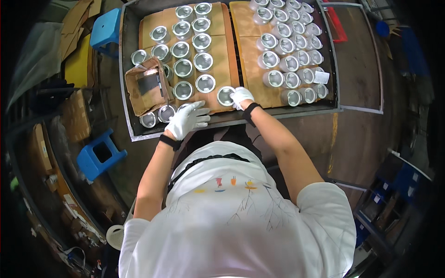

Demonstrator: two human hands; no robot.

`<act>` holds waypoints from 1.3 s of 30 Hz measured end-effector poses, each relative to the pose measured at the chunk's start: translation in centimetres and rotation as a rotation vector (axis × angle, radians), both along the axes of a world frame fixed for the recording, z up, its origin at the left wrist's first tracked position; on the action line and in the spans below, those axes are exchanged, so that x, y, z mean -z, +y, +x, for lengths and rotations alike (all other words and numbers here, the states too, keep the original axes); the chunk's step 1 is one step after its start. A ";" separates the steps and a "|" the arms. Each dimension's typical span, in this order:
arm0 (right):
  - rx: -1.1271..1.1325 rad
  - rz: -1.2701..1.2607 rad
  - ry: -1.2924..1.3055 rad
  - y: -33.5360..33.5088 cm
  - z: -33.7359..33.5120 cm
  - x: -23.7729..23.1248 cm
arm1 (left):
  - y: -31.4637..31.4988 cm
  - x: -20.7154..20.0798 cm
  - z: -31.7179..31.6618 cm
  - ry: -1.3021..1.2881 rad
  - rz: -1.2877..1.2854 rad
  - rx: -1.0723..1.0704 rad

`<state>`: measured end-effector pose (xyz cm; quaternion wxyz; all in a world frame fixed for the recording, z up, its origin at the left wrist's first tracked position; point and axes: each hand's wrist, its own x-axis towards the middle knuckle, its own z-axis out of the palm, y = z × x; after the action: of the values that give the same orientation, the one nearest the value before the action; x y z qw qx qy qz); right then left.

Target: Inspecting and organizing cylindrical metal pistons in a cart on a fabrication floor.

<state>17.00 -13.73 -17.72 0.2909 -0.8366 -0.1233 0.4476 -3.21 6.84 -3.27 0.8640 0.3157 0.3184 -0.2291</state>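
Observation:
My right hand (242, 97), in a white glove, has its fingers closed on the right rim of a round silver metal cup (225, 96) with small lugs. That cup stands upright near the table's front edge. My left hand (189, 120), gloved too, is open with fingers spread, palm down beside the front edge. It partly covers another cup next to the front-row silver cup (167, 113); whether it touches that one I cannot tell. Several similar cups, such as this nearby cup (205, 84), stand in rows on the left brown cardboard sheet (160, 17).
More cups (291, 79) stand in close rows on the right cardboard sheet (249, 53), with a white paper slip (321, 77) on them. An opened cardboard box (134, 95) holds a dark flat item. The table's metal rim (296, 112) runs along the front. Blue stools (102, 154) stand at left.

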 end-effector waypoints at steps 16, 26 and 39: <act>-0.499 -0.340 -0.932 -8.5 8.3 -6.0 | -4.9 0.6 4.0 -0.033 -0.062 -0.233; -0.548 -0.245 -0.719 -12.4 12.1 -0.4 | -8.2 -1.2 6.0 0.028 -0.003 -0.227; 0.548 0.633 1.008 -11.0 11.7 -12.3 | -9.0 1.0 13.5 -0.092 -0.265 -0.153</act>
<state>28.73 -24.69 -5.41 0.6488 -0.3993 0.1199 0.6366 10.30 -2.13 -4.23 0.9267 0.1838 0.2687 -0.1877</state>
